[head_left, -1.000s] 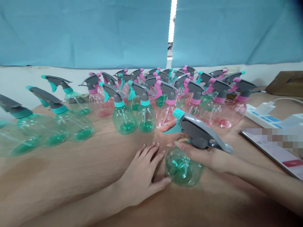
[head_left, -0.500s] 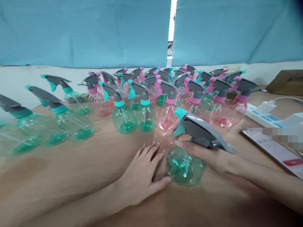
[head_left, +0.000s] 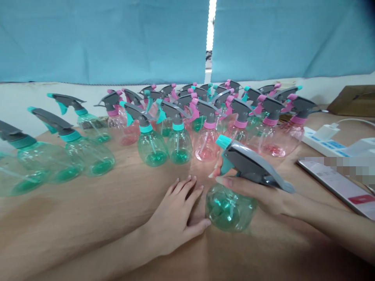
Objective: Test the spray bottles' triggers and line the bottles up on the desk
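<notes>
My right hand (head_left: pixel 258 195) is wrapped round the neck of a green spray bottle (head_left: pixel 230 207) just under its grey trigger head (head_left: pixel 252 166), which has a teal nozzle. The bottle stands on the wooden table (head_left: pixel 88 218), tilted a little. My left hand (head_left: pixel 175 214) lies flat on the table beside it, fingers spread, thumb touching the bottle's base. Behind them stand several green and pink spray bottles (head_left: pixel 178 144) in a crowded group.
More green bottles (head_left: pixel 84 150) line the table's left side. A white power strip (head_left: pixel 328 144) with a plug and a printed sheet (head_left: pixel 340 183) lie at the right. A brown box (head_left: pixel 354 101) sits far right. Blue curtains (head_left: pixel 102 39) hang behind.
My right hand has turned the held bottle's trigger head slightly to the right and lower. My left hand has stayed flat in place.
</notes>
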A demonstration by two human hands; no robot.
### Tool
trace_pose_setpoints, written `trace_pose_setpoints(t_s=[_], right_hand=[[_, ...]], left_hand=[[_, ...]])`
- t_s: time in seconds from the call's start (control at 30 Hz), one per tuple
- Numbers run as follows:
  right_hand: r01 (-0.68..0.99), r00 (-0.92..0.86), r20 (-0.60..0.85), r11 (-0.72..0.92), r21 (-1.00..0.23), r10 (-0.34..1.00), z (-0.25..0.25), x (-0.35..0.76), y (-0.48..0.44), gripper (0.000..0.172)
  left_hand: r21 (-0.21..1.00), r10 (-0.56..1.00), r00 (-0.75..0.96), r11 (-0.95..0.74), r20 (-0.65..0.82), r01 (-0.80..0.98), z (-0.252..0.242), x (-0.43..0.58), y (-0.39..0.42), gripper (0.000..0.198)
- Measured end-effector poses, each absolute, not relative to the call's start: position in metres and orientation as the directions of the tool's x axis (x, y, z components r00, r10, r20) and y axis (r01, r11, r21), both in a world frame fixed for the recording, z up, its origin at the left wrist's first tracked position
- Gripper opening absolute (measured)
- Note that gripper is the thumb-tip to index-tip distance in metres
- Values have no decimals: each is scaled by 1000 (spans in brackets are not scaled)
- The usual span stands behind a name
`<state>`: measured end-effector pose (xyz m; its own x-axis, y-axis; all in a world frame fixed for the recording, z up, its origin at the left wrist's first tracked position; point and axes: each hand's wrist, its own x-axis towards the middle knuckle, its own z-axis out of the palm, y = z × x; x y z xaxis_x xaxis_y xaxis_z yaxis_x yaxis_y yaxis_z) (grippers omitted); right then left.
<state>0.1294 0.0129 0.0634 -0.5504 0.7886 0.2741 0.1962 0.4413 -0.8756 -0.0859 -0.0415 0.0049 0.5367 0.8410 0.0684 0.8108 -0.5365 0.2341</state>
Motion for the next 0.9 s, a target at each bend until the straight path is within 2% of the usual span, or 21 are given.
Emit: trace_pose_setpoints(t_s=[0.2, 0.43, 0.57, 0.7, 0.8, 0.9], right_hand=[[106, -603, 260, 399, -911, 754, 68, 120, 13, 10], [147, -603, 215, 372, -917, 768, 67, 119, 11, 27], [159, -594, 185, 340, -927, 783, 66, 120, 12, 22], [106, -600, 228, 359, -927, 767, 66, 119, 13, 6], [93, -564, 275, 392, -915, 778, 68, 116, 12, 11], [90, -554, 298, 412, -907, 777, 71, 114, 10, 9]], left_hand=[[249, 842, 534, -534, 76, 808, 5, -86, -42, 62], [251, 842, 534, -535, 74, 807, 5, -86, -42, 62], [239, 843, 533, -532, 65, 812, 6, -85, -42, 63], [239, 843, 533, -534, 71, 811, 6, -85, -42, 62], [239, 842, 534, -536, 77, 810, 5, -86, -41, 62], [241, 839, 538, -541, 85, 806, 4, -87, -41, 62]])
